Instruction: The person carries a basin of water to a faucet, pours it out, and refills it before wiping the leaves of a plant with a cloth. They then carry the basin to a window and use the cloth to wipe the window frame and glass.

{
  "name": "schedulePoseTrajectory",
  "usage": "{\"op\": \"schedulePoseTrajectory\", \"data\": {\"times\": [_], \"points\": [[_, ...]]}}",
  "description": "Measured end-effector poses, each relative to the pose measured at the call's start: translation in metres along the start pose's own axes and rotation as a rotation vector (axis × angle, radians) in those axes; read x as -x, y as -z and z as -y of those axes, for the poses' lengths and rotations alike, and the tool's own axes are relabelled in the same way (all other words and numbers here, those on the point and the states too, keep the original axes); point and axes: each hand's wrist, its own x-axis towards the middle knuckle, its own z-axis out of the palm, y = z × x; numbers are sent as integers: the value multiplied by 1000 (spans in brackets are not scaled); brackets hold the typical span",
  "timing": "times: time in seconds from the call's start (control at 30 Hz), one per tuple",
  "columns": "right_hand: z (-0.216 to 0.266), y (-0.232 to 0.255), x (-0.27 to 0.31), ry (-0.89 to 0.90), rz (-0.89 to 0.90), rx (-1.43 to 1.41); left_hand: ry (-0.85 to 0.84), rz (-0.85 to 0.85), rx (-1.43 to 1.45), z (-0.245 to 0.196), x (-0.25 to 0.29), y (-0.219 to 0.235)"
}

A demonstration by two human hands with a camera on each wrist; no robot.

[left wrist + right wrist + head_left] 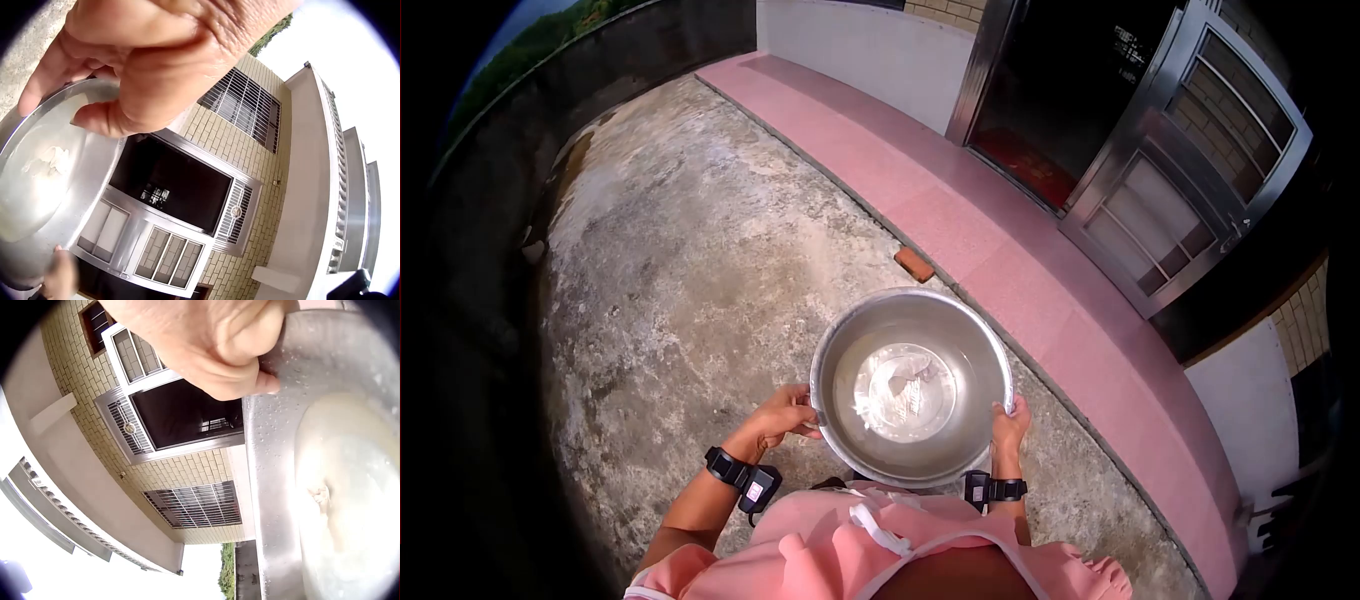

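A round metal basin [970, 440] is held in front of the body, with shallow liquid and a pale object [910, 372] in its bottom. My left hand [785, 415] grips the rim on the left side; in the left wrist view the thumb of the left hand [150, 69] lies over the inside of the basin [94, 181], fingers beyond the rim. On the opposite side my right hand [1009, 425] holds the rim. The right wrist view shows the right hand [219, 344] with a thumb tip over the edge of the basin [275, 456], whose inner wall carries droplets.
An orange-red brick [914, 264] lies on the concrete ground [700, 250] beside a raised pink ledge [960, 220]. Beyond the ledge are a dark doorway and an open metal door [1180, 170]. A low dark wall [620, 70] runs along the far left.
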Motion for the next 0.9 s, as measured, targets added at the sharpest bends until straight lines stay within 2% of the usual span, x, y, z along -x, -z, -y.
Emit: {"op": "schedulePoseTrajectory", "data": {"times": [0.13,0.23,0.27,0.37,0.5,0.63,0.77,0.9], "points": [[34,-78,-129,15,87,22,34,-109,-43,-82,-98,13],[47,-133,-224,49,68,87,-7,-119,30,-147,-179,25],[54,-152,-255,43,59,29,-16,-123,45,-165,-208,31],[61,-209,-354,19,78,62,37,-157,-6,-224,-304,51],[86,-288,-466,-47,32,-59,-55,-86,34,-296,-438,92],[99,-354,-587,-6,-42,80,6,-61,-29,-387,-559,122],[145,-422,-697,-30,-28,53,5,-27,-5,-479,-669,147],[159,-494,-813,19,-28,64,28,-43,-63,-539,-784,180]]}}
